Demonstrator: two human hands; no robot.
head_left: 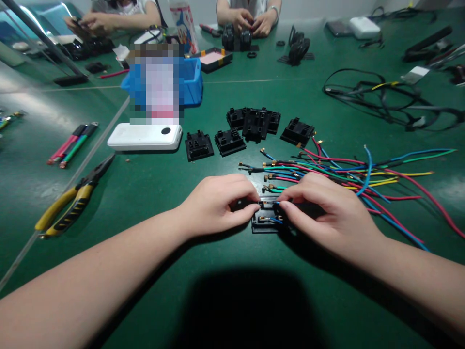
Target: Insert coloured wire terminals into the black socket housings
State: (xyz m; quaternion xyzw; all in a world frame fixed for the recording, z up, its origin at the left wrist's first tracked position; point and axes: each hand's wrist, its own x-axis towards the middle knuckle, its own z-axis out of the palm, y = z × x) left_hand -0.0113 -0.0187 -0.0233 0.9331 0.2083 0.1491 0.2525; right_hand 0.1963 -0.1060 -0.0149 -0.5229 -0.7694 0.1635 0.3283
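Note:
A small black plastic housing (258, 229) lies on the green table between my hands. A short blue wire (271, 220) with a brass terminal runs across its lower part. My left hand (221, 202) pinches the housing's left edge between thumb and forefinger. From the other side, my right hand (329, 208) has thumb and forefinger closed on the end of a blue wire (278, 203) at the housing's upper part; most of this wire is hidden by the fingers. Just beyond and under my right hand spreads a bundle of coloured wires (348, 169) with brass terminals.
Several black housings (256, 123) sit farther back. Yellow-handled pliers (76, 198), bundled wires (74, 145) and a white device (145, 137) lie left, before a blue bin (192, 82). Black cables (385, 99) coil at right. Two people's hands (254, 22) work across the table.

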